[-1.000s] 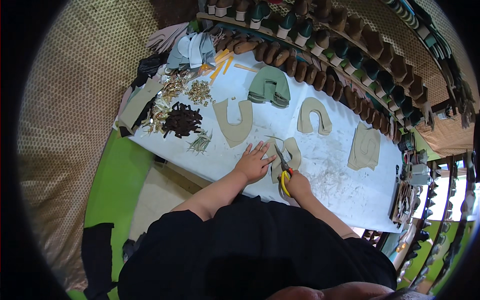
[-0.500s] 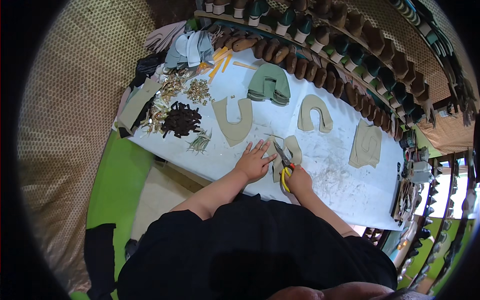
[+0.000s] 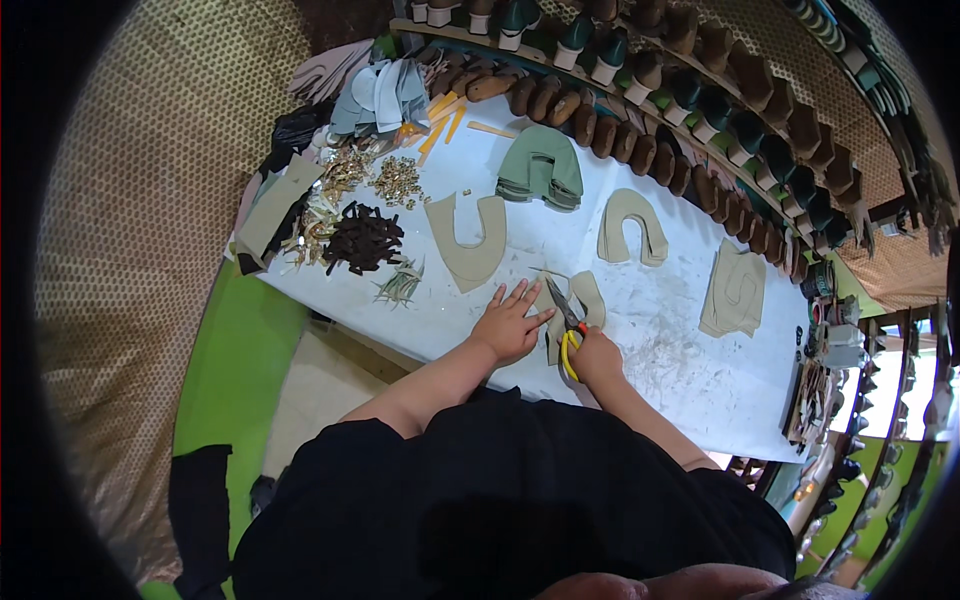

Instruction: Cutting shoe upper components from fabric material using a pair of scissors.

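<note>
We lay our left hand (image 3: 507, 328) palm down, fingers spread and its grip released, on the near side of the white surface (image 3: 690, 400). Our right hand (image 3: 598, 358), its forearm slanting in from the lower right, has its grip clenched round the yellow handles of the scissors (image 3: 570, 318). Their blades point away from us, over the curved beige piece (image 3: 590, 293) between our hands. Beyond, we see the shelf (image 3: 460, 38) carrying brown and green shoe forms (image 3: 573, 45).
</note>
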A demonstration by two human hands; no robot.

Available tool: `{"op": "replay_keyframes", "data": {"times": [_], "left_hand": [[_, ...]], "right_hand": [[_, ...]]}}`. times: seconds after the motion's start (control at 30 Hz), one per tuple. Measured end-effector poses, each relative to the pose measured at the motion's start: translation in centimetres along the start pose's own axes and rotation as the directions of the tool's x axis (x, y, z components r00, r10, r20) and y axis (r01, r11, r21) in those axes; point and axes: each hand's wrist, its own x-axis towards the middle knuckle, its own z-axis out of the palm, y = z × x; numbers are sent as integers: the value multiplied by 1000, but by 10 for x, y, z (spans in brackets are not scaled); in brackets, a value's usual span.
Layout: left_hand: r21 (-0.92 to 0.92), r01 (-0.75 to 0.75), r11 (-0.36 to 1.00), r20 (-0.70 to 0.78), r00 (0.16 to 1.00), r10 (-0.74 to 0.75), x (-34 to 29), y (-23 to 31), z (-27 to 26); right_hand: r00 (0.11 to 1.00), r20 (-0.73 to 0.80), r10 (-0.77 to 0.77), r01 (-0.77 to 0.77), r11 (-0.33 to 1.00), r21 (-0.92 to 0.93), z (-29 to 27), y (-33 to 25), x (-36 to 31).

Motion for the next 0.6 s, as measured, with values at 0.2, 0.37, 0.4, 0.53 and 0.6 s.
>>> {"op": "replay_keyframes", "data": {"times": [0.2, 0.37, 0.4, 0.53, 0.6], "left_hand": [[-12, -8, 1000, -22, 1000, 7, 0, 0, 1], [-17, -3, 1000, -15, 1000, 3, 1, 0, -1], [-13, -6, 1000, -20, 1000, 6, 0, 0, 0], [-40, -3, 999, -18, 1000, 2, 0, 0, 0], [-36, -4, 999, -27, 1000, 3, 1, -1, 0]], "right_hand": [[998, 46, -30, 28, 999, 37, -2, 7, 3], [999, 42, -21, 18, 998, 55, -16, -5, -2], [999, 43, -14, 12, 998, 56, -16, -7, -1], [999, 31, -9, 8, 999, 46, -22, -14, -2], [1000, 12, 10, -10, 999, 53, -21, -16, -1]]}}
